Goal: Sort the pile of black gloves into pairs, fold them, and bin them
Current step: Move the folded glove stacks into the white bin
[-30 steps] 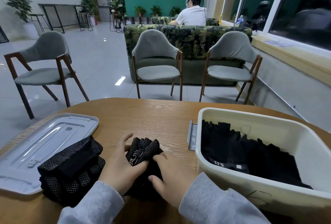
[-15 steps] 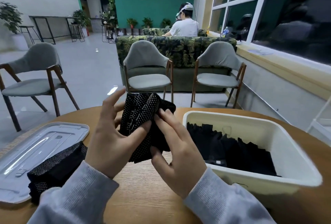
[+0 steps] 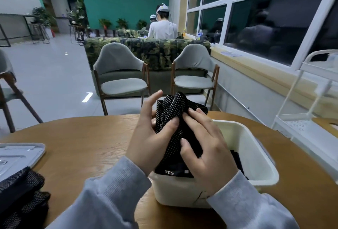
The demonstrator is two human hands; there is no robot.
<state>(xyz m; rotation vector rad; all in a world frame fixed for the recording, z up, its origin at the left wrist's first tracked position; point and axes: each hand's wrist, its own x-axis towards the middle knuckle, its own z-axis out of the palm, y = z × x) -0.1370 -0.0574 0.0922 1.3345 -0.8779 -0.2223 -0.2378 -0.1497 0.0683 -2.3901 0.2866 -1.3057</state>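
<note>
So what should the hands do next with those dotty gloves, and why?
Probably lower the folded gloves into the white bin and let go. The left hand and right hand hold the bundle just above the bin, where other black gloves lie.

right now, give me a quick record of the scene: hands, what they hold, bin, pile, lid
left hand: grips folded gloves, index finger raised
right hand: grips same bundle
folded gloves: black, white-dotted, held above bin's near end
bin: cream, on table, black gloves inside
glove pile: table, near left
lid: flat, beyond the pile
</note>
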